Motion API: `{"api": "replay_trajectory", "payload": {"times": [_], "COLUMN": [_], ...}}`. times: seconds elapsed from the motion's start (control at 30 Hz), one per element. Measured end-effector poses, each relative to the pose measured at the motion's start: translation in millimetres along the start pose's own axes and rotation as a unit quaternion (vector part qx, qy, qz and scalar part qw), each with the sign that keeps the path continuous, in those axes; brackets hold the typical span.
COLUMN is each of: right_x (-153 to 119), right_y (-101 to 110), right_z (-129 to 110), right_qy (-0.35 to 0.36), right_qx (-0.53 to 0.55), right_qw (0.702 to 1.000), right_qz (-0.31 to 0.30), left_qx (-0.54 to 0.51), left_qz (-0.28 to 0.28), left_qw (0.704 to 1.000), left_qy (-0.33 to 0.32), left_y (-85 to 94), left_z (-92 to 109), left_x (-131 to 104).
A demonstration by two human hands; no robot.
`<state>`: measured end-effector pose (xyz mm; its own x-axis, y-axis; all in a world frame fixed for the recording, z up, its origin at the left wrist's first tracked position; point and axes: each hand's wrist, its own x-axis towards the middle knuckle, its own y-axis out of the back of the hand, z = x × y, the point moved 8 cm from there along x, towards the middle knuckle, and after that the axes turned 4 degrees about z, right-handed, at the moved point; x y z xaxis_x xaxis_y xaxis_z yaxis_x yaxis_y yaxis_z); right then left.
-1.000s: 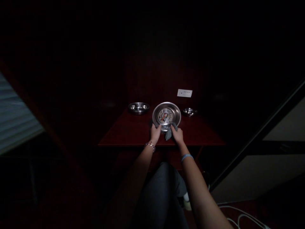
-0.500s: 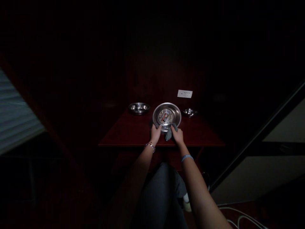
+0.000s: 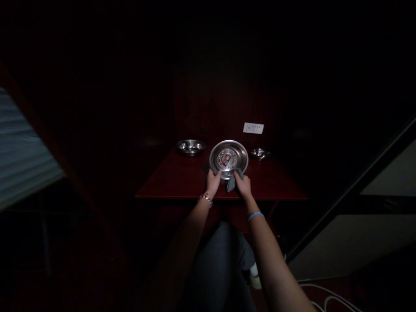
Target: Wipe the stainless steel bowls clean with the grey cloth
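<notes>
A shiny metal basin [image 3: 241, 157] with a printed label in its middle is held tilted, its inside facing me, over the table [image 3: 172, 182]. My left hand [image 3: 212, 182] grips its lower left rim, thumb on the inner side. At the lower right rim, my right hand [image 3: 243, 184] is closed on a grey cloth [image 3: 230, 183], pressing it against the basin's edge. Part of the cloth hangs down between my hands. The fingers behind the basin are hidden.
On the table's far left stand metal basins [image 3: 190, 151], seemingly stacked. A smaller metal bowl [image 3: 260, 154] sits at the far right. A white socket panel [image 3: 253, 128] is on the back wall. Pale cables [image 3: 328, 291] lie on the floor at lower right.
Almost nothing differs. The whole view has shifted slightly, while both hands keep the same hold on the basin and the cloth.
</notes>
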<state>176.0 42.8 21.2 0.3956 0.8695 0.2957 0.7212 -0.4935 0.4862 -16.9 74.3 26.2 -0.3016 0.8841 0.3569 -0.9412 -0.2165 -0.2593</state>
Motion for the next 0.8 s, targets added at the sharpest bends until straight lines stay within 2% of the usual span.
{"api": "replay_trajectory", "payload": {"times": [0.8], "right_x": [-0.7], "right_y": [2.1], "right_z": [-2.8], "right_qy": [0.005], "right_qx": [-0.002], "right_qw": [1.0], "right_qz": [0.004], "left_qx": [0.004], "left_qz": [0.0], "left_qw": [1.0], "left_qy": [0.002], "left_y": [0.0], "left_z": [-2.4], "left_x": [1.2]}}
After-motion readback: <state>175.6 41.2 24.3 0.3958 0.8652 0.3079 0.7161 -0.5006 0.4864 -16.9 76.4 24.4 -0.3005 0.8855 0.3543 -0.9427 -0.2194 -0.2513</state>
